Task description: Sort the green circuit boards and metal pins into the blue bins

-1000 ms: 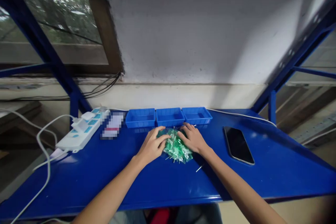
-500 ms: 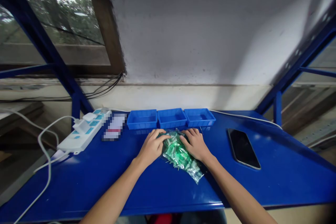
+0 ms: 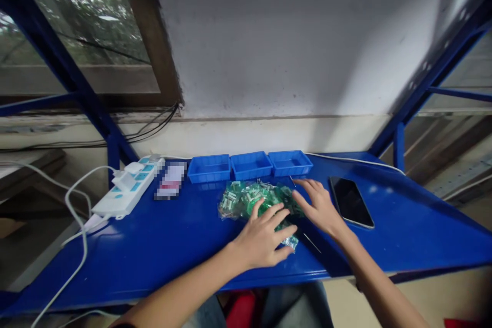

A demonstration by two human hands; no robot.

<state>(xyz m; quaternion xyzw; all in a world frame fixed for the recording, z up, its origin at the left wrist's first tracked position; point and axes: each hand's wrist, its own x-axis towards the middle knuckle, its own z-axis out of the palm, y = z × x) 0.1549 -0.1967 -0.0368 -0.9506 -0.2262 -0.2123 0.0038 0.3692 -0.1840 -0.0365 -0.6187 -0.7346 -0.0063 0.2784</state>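
Clear and green plastic bags (image 3: 242,200) of small pale parts lie bunched on the blue table. My left hand (image 3: 265,236) spreads its fingers over the near side of the bags, hiding part of them; whether it presses on them I cannot tell. To the right, my right hand (image 3: 315,204) has its fingers stretched out beside the bags' right edge, near a thin rod (image 3: 292,181). Another thin metal rod (image 3: 312,243) lies on the table between the bags and my right forearm. The small parts are too tiny to name exactly.
Three blue trays, left (image 3: 209,168), middle (image 3: 251,165) and right (image 3: 289,163), line the back. A black phone (image 3: 351,202) lies at the right. A white power strip (image 3: 126,192) with cables and a blurred packet (image 3: 171,180) are at the left.
My left hand has moved right and nearer, from the bags' left side to over their front. My right hand has shifted right, off the bags. The bags now lie more spread out.
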